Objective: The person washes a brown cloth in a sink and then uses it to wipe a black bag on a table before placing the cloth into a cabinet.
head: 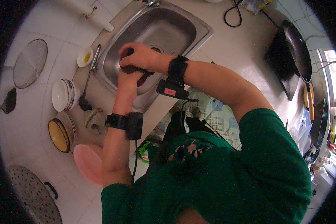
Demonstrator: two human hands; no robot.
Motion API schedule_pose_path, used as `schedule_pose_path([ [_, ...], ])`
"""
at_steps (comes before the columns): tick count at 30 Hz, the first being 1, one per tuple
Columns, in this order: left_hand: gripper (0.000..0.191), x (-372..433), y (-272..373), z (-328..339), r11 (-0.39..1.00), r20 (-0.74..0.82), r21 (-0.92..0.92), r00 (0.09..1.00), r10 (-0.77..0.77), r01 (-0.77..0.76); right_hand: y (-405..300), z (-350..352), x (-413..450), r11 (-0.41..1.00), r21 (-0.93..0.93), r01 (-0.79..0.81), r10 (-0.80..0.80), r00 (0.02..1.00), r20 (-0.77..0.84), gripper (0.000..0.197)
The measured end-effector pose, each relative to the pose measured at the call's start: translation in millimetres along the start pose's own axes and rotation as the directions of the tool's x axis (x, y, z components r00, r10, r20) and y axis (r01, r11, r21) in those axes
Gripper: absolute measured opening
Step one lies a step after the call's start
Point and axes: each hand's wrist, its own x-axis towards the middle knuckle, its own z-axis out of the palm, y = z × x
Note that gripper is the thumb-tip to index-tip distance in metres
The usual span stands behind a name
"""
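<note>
Both hands meet above the near left part of a stainless steel sink [168,30]. My right hand [141,57] is bent over with curled fingers, close against my left hand [128,79]. Between and beneath them shows a dark patch; whether it is a held thing or shadow I cannot tell. The fingers of my left hand are mostly hidden by my right hand. Just beyond my right hand, the sink's drain [156,49] is partly visible. Each wrist wears a black strap with a small box.
Left of the sink lie a black-headed spatula [85,103], a small bowl with yellow liquid [85,57], stacked white bowls [61,95], a yellow dish [58,135] and a pink basin [86,162]. A black frying pan [298,50] stands at the right.
</note>
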Motion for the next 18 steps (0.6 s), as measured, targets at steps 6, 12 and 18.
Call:
schedule_pose_path([
  [6, 0.052, 7.1, -12.2, -0.3, 0.960, -0.111, 0.272, 0.993, -0.043, 0.072, 21.6, 8.3, 0.5, 0.995, -0.096, -0.031, 0.022, 0.995, -0.092, 0.030],
  [12, 0.058, 1.5, -23.4, 5.0, 0.879, -0.127, 0.472, 0.992, -0.010, 0.070, 39.6, 15.5, -9.2, 0.993, -0.111, -0.049, 0.031, 0.987, -0.158, 0.031],
  [18, 0.041, -19.8, -27.4, 29.9, 0.860, -0.202, 0.510, 0.975, 0.098, 0.020, 37.8, 8.1, -19.4, 0.977, -0.211, 0.041, -0.045, 0.999, -0.016, 0.046],
])
